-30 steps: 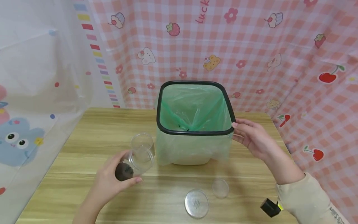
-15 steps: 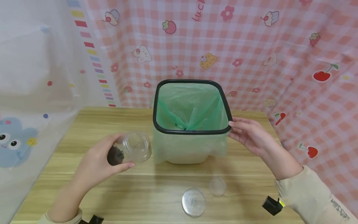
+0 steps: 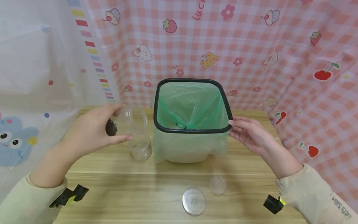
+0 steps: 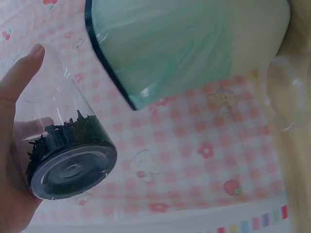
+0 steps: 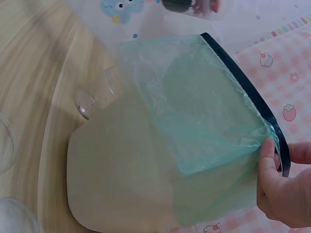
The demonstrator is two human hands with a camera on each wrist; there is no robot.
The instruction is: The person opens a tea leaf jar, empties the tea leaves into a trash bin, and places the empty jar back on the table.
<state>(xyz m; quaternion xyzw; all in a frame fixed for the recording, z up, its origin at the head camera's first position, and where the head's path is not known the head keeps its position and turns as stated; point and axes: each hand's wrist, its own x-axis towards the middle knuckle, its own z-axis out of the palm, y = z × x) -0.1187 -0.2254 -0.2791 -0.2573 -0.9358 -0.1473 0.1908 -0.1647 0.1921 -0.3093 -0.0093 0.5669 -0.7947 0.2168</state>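
My left hand (image 3: 89, 130) grips a clear plastic jar (image 4: 73, 109) above the table, tilted with its mouth toward the bin. Dark shredded bits (image 4: 63, 136) lie at the jar's bottom end. Beneath it, a second clear jar (image 3: 141, 151) stands on the table to the left of the bin. The light-coloured bin (image 3: 187, 158) has a green plastic liner (image 3: 193, 102) folded over its side and a black rim (image 3: 193, 131). At the rim's right front corner, my right hand (image 3: 250, 135) pinches the rim and liner between thumb and fingers. A few dark specks lie inside the liner.
Two round clear lids, a larger lid (image 3: 194, 201) and a smaller lid (image 3: 217, 185), lie in front of the bin on the wooden table (image 3: 134, 193). A checked pink cloth (image 3: 179, 40) hangs close behind the bin and along the right.
My left hand has lifted the jar of dark bits up and toward the back left, clear of the second jar. The right hand stays at the rim. The view has shifted slightly.
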